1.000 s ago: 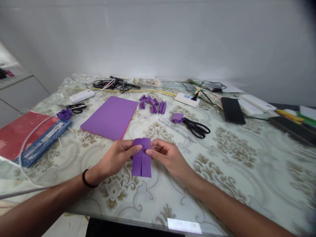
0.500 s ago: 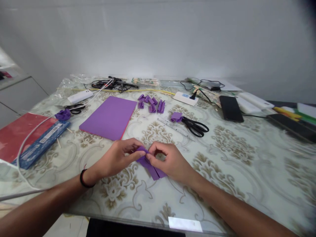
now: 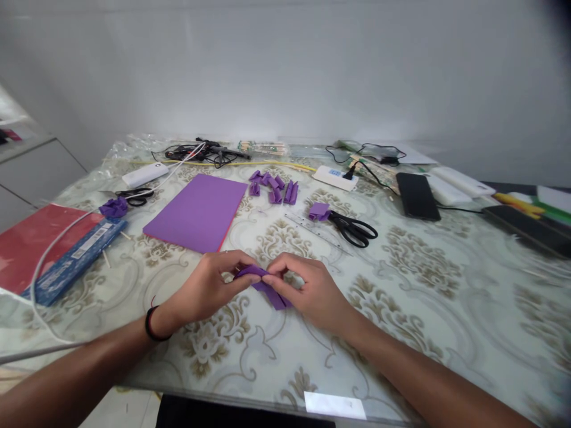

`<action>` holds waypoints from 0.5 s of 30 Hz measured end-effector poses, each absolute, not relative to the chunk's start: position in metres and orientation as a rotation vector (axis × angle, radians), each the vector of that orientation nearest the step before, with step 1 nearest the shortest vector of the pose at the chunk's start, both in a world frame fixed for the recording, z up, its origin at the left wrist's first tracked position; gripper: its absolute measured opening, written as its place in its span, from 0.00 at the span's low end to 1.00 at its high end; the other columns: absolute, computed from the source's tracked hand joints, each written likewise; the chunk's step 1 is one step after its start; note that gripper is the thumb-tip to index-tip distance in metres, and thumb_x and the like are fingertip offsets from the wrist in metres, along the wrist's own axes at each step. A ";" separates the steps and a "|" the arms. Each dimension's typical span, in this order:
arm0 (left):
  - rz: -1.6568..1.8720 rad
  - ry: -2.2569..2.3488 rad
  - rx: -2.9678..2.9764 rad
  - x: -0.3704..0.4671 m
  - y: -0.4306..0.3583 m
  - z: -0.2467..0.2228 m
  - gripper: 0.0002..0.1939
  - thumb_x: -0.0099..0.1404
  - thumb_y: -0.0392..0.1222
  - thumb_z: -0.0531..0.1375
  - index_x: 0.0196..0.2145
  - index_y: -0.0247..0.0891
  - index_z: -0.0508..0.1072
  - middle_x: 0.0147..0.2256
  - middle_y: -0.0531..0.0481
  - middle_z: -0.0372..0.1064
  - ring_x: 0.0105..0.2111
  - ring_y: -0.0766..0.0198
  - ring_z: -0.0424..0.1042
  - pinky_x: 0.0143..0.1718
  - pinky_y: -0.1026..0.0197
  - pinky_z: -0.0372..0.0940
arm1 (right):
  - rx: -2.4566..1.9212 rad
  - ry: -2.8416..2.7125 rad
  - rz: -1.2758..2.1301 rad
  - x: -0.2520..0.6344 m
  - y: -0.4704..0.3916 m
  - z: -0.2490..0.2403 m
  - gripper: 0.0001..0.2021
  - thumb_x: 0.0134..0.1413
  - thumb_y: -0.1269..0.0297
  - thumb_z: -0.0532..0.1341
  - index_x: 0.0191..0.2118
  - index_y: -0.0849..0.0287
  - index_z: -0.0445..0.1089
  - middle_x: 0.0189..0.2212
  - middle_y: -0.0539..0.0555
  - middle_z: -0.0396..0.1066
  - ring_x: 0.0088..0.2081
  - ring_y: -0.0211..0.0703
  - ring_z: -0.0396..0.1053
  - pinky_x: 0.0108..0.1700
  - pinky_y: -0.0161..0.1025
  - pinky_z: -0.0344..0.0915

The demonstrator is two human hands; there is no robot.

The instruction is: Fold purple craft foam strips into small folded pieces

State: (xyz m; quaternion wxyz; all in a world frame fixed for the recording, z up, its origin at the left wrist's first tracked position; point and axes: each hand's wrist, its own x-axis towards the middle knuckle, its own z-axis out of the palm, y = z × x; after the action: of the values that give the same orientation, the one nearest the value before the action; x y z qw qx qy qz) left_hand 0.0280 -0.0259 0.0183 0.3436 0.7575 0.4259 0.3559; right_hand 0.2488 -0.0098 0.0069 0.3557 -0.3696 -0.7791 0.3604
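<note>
Near the front middle of the table, a folded strip of purple paper is pinched between both hands. My left hand grips its left part with thumb and fingers. My right hand pinches it just beside, the two thumbs almost touching. The strip's lower end points toward the table's front edge. Beyond the hands lies a stack of purple sheets with a red edge under it. Several small folded purple pieces sit behind, and one more folded piece rests by black-handled scissors.
A clear ruler lies beyond my right hand. At left are a red sheet, a blue box, crumpled purple paper and a white cable. A power strip and a black phone are at the back right.
The lower end of the purple strip has lifted and drawn closer to the fingers, and its fold has tilted. Both hands have shifted only slightly.
</note>
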 end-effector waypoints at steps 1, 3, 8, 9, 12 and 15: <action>0.957 1.110 1.984 0.028 -0.027 0.018 0.04 0.69 0.38 0.65 0.41 0.39 0.79 0.37 0.51 0.80 0.36 0.65 0.77 0.39 0.65 0.69 | -0.957 -2.014 0.921 0.249 -0.010 0.007 0.08 0.64 0.62 0.64 0.33 0.55 0.72 0.28 0.50 0.74 0.31 0.41 0.71 0.34 0.38 0.65; 1.027 1.100 1.992 0.028 -0.028 0.016 0.03 0.69 0.36 0.65 0.41 0.38 0.78 0.38 0.50 0.81 0.37 0.64 0.78 0.40 0.64 0.70 | -0.948 -2.016 0.894 0.250 -0.010 0.007 0.05 0.64 0.63 0.64 0.35 0.55 0.73 0.29 0.50 0.75 0.31 0.42 0.71 0.35 0.39 0.66; 1.152 0.979 2.044 0.028 -0.028 0.014 0.05 0.69 0.30 0.63 0.37 0.38 0.75 0.42 0.48 0.80 0.42 0.63 0.80 0.44 0.62 0.72 | -0.949 -1.997 0.855 0.251 -0.009 0.009 0.02 0.64 0.65 0.63 0.39 0.55 0.74 0.31 0.51 0.76 0.33 0.43 0.73 0.37 0.39 0.68; 1.161 0.963 2.063 0.027 -0.028 0.014 0.05 0.69 0.30 0.63 0.37 0.39 0.74 0.42 0.47 0.80 0.42 0.63 0.80 0.45 0.62 0.72 | -0.953 -1.992 0.862 0.251 -0.009 0.009 0.03 0.64 0.65 0.62 0.39 0.55 0.74 0.31 0.51 0.76 0.33 0.43 0.74 0.37 0.39 0.68; 1.145 0.939 2.094 0.026 -0.027 0.015 0.05 0.70 0.31 0.63 0.37 0.39 0.74 0.44 0.47 0.80 0.43 0.63 0.79 0.45 0.62 0.72 | -0.958 -1.986 0.877 0.251 -0.009 0.010 0.04 0.65 0.64 0.62 0.40 0.55 0.74 0.31 0.52 0.77 0.34 0.44 0.74 0.35 0.39 0.69; 1.100 0.941 2.104 0.026 -0.027 0.014 0.04 0.70 0.32 0.63 0.37 0.40 0.75 0.44 0.47 0.80 0.42 0.62 0.79 0.45 0.61 0.72 | -0.956 -1.980 0.881 0.250 -0.009 0.010 0.04 0.66 0.64 0.61 0.40 0.55 0.74 0.33 0.53 0.77 0.35 0.45 0.75 0.36 0.39 0.69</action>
State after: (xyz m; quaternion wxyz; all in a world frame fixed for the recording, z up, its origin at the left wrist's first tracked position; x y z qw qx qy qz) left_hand 0.0258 -0.0269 0.0143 0.2896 0.7885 0.3528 0.4123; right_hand 0.2500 -0.0094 0.0101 0.3771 -0.3739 -0.7742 0.3444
